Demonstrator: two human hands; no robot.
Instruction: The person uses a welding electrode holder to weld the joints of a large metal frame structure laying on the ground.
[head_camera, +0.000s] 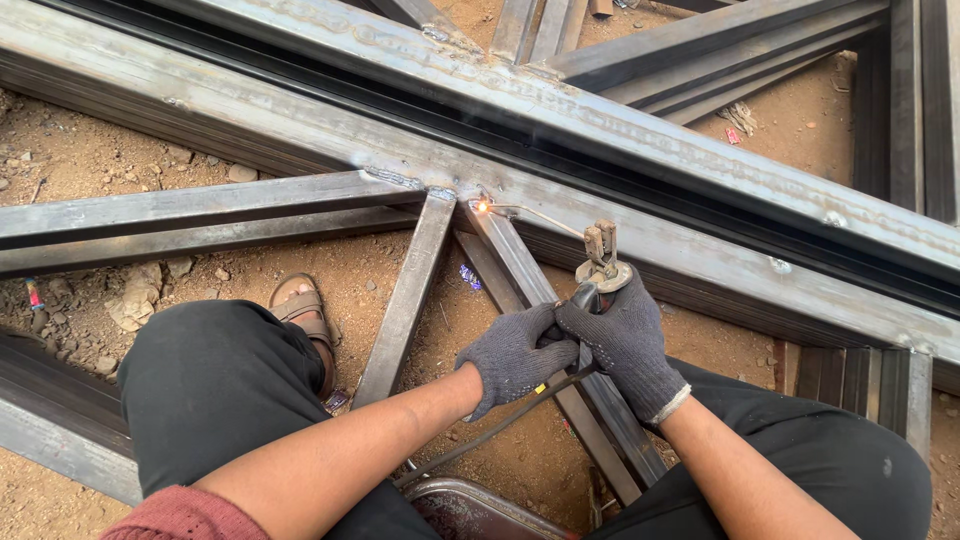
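While closed around the electrode holder (598, 272), left hand (512, 355), right hand (625, 345); steel beam (300, 120) just beyond.

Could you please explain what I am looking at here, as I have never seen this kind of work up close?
This single picture comes from a camera worn on a person's head, looking down at their own hands. The person squats on reddish-brown dirt ground over a frame of long grey steel beams. Both hands wear dark grey knitted gloves. The right hand has its grip closed on a metal welding electrode holder, and the left hand steadies it. A thin welding rod runs from the holder to a small orange spark where a slanted steel bar meets the beams. A black cable trails back from the holder. A sandalled foot shows at left.
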